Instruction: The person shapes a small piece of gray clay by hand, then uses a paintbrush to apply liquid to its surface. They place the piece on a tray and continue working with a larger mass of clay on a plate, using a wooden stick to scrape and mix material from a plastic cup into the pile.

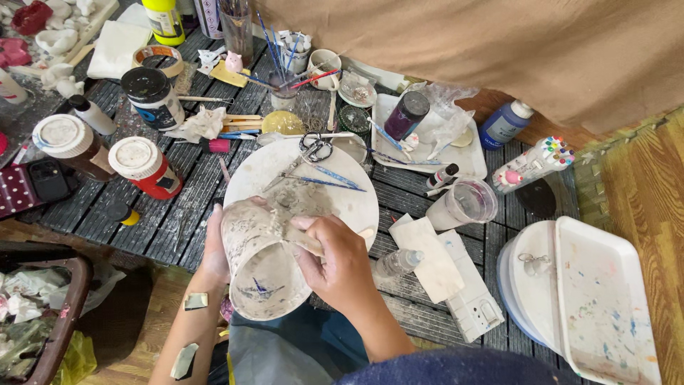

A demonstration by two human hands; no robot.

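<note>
My left hand (214, 253) grips the side of a white, paint-smeared cup (260, 264), tilted so its open mouth faces me. My right hand (338, 264) is closed on a pale wooden stick-like tool (308, 241) whose end rests against the cup's upper wall. Behind the cup lies a round white board (349, 196) carrying scissors (312, 151) and blue-handled brushes (324, 182).
Paint jars (146, 165) and bottles stand at the left. A jar of brushes (283, 91), a white tray with a dark jar (407, 114), a clear cup (464, 203), a marker pack (534, 162), stacked white trays (595, 299) and a bin of paper scraps (32, 314) surround the dark slatted table.
</note>
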